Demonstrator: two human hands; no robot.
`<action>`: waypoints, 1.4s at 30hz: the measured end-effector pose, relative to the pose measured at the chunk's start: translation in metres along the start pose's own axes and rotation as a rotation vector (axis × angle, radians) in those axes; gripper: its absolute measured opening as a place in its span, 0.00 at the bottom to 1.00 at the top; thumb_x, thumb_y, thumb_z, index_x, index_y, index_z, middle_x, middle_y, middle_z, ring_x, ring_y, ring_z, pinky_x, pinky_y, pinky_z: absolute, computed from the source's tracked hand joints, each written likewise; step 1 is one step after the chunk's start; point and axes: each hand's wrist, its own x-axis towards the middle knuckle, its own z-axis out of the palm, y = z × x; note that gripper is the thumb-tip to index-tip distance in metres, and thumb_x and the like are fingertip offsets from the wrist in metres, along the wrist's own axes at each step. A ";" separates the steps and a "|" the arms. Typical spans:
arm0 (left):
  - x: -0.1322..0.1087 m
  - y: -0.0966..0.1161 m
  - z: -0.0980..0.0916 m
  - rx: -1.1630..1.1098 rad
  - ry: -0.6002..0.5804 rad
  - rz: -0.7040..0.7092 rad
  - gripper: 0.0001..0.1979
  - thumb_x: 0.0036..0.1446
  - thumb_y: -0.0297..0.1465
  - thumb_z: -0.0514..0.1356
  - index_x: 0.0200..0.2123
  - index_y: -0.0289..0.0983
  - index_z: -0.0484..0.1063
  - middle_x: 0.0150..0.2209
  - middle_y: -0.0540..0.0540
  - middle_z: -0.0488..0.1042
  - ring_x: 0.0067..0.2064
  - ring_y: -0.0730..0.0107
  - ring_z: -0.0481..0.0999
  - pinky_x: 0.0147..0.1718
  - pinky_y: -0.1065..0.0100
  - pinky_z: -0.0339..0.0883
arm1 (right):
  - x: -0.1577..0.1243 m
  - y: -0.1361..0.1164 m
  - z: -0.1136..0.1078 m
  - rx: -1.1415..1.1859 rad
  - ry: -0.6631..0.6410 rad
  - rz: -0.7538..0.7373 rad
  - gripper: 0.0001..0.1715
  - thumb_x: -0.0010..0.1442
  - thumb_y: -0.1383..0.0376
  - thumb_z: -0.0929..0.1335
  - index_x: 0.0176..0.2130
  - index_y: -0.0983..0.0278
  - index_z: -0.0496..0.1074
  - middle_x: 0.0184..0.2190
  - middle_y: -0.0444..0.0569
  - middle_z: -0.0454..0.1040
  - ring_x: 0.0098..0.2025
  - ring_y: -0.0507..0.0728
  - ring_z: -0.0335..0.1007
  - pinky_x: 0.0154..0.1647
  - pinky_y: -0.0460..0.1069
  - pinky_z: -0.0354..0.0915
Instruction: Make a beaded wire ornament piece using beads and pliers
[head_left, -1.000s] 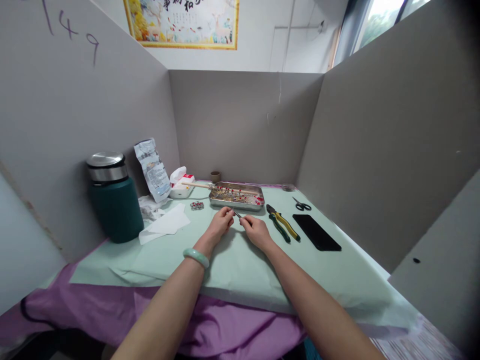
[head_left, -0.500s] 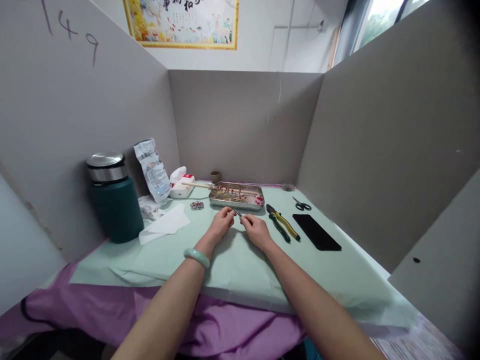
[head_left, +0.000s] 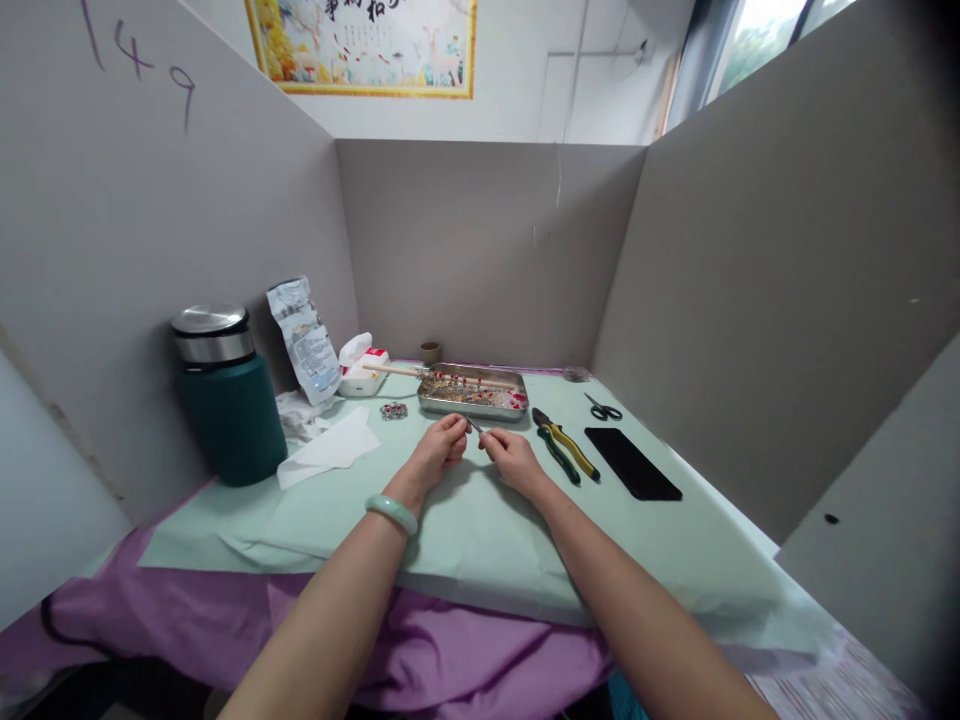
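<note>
My right hand [head_left: 511,458] is closed round a slim, pointed metal tool [head_left: 474,425] that looks like a pair of tweezers. Its tip points left and reaches the fingertips of my left hand [head_left: 442,445]. Those fingers are pinched together; whatever lies between them is too small to make out. Just beyond both hands stands a metal tray [head_left: 472,411] holding many small red and gold-coloured pieces. Across the tray lies a wooden stick [head_left: 394,370] with red beads along it. Left of the tray is a small heap of red and silver beadwork [head_left: 394,411].
Right of my hands lie green-and-yellow pliers [head_left: 566,448], a black phone [head_left: 634,464] and small scissors [head_left: 604,409]. On the left are a green flask [head_left: 229,410], a foil pouch [head_left: 306,340], a tissue pack [head_left: 364,372] and white paper [head_left: 330,450]. Grey partitions [head_left: 487,250] enclose the table.
Both hands stay almost in place, with only a slight shift of my left fingers. The tool is still in my right hand, and nothing on the table has moved.
</note>
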 end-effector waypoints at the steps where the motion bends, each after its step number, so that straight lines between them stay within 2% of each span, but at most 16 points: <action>1: -0.001 0.001 -0.001 -0.038 -0.034 -0.012 0.15 0.53 0.42 0.61 0.29 0.38 0.62 0.14 0.62 0.47 0.14 0.82 0.41 0.13 0.76 0.35 | 0.000 0.000 0.000 0.020 -0.014 -0.004 0.20 0.60 0.55 0.60 0.28 0.64 0.72 0.19 0.41 0.65 0.24 0.52 0.59 0.27 0.45 0.55; 4: -0.001 0.001 -0.003 -0.109 -0.094 -0.041 0.14 0.53 0.41 0.62 0.30 0.37 0.63 0.14 0.61 0.47 0.15 0.82 0.40 0.13 0.77 0.36 | 0.000 0.001 -0.001 0.055 -0.034 -0.015 0.20 0.60 0.55 0.60 0.28 0.64 0.72 0.19 0.41 0.63 0.24 0.51 0.57 0.27 0.45 0.54; 12: 0.001 -0.001 -0.004 -0.174 -0.093 -0.078 0.13 0.56 0.38 0.57 0.32 0.33 0.69 0.16 0.58 0.51 0.16 0.82 0.45 0.13 0.77 0.39 | 0.001 0.001 -0.001 0.028 -0.010 -0.008 0.19 0.60 0.55 0.60 0.28 0.64 0.71 0.22 0.42 0.67 0.26 0.51 0.60 0.30 0.45 0.56; 20: 0.002 -0.001 -0.004 -0.106 -0.015 -0.003 0.11 0.53 0.36 0.61 0.33 0.35 0.66 0.19 0.57 0.58 0.16 0.83 0.50 0.15 0.77 0.43 | 0.001 0.000 0.000 0.025 0.020 0.033 0.20 0.60 0.54 0.60 0.29 0.64 0.72 0.21 0.42 0.68 0.25 0.52 0.62 0.29 0.45 0.56; 27: 0.002 -0.004 -0.002 -0.012 0.047 0.030 0.15 0.49 0.40 0.64 0.31 0.36 0.65 0.18 0.57 0.59 0.17 0.83 0.50 0.15 0.77 0.41 | 0.001 -0.003 0.000 -0.018 0.017 0.031 0.20 0.61 0.55 0.60 0.28 0.63 0.72 0.22 0.43 0.70 0.26 0.52 0.64 0.29 0.45 0.56; 34: 0.001 -0.001 0.005 0.130 0.174 0.056 0.15 0.48 0.41 0.63 0.30 0.37 0.64 0.18 0.57 0.59 0.16 0.83 0.51 0.15 0.76 0.41 | -0.001 0.002 0.001 -0.121 0.043 0.006 0.20 0.61 0.55 0.60 0.30 0.62 0.73 0.23 0.44 0.73 0.29 0.54 0.66 0.30 0.46 0.56; 38: 0.002 -0.001 0.006 0.138 0.179 0.060 0.15 0.50 0.42 0.62 0.29 0.37 0.65 0.17 0.57 0.58 0.16 0.83 0.51 0.15 0.76 0.41 | -0.001 0.002 0.002 -0.170 0.047 -0.015 0.19 0.62 0.55 0.60 0.30 0.61 0.74 0.25 0.45 0.74 0.30 0.54 0.67 0.32 0.46 0.57; 42: 0.002 -0.002 0.002 0.095 0.142 0.040 0.16 0.52 0.44 0.61 0.29 0.37 0.64 0.15 0.59 0.52 0.15 0.83 0.47 0.14 0.76 0.37 | -0.002 0.002 0.003 -0.197 0.046 -0.044 0.19 0.62 0.55 0.60 0.30 0.61 0.74 0.25 0.45 0.73 0.29 0.54 0.66 0.32 0.45 0.57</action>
